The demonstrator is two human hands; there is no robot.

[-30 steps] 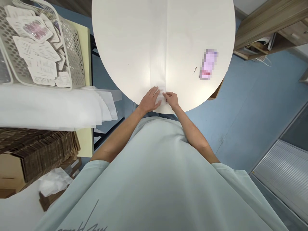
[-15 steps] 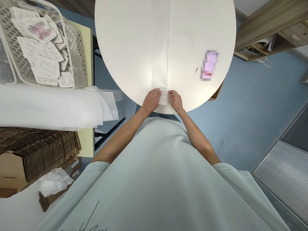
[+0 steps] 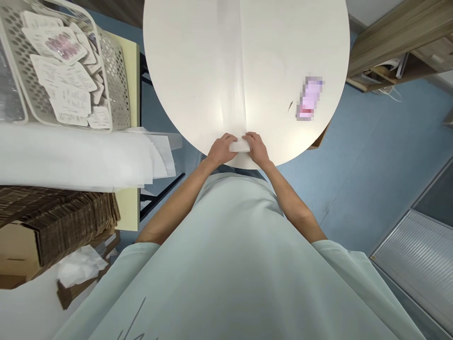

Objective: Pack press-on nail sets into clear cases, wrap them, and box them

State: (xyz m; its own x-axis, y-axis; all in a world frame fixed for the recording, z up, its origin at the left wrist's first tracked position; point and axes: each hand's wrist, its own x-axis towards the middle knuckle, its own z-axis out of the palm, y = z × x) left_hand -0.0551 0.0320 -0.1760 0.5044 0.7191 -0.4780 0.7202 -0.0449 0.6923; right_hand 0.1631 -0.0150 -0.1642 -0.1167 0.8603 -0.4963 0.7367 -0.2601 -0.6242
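A long, narrow strip of thin white sheet material (image 3: 231, 71) runs up the round white table (image 3: 177, 61), away from me. Its near end is folded or rolled into a short white band (image 3: 239, 145) close to the table's front edge. My left hand (image 3: 222, 148) grips the left end of that band, fingers curled over it. At the other end, my right hand (image 3: 257, 147) grips it the same way. The undersides of the fingers are hidden.
A pixelated pink-purple object (image 3: 309, 98) lies on the table's right side. Left stand a perforated basket (image 3: 118, 71) of printed cards, stacked white sheets (image 3: 71, 153) and folded cardboard (image 3: 71, 222). A wooden shelf unit (image 3: 389, 38) is at the upper right.
The strip's near end, flat before, is now turned up into a band between my hands. My right hand has closed on its right side. The strip's far part has shifted slightly left.
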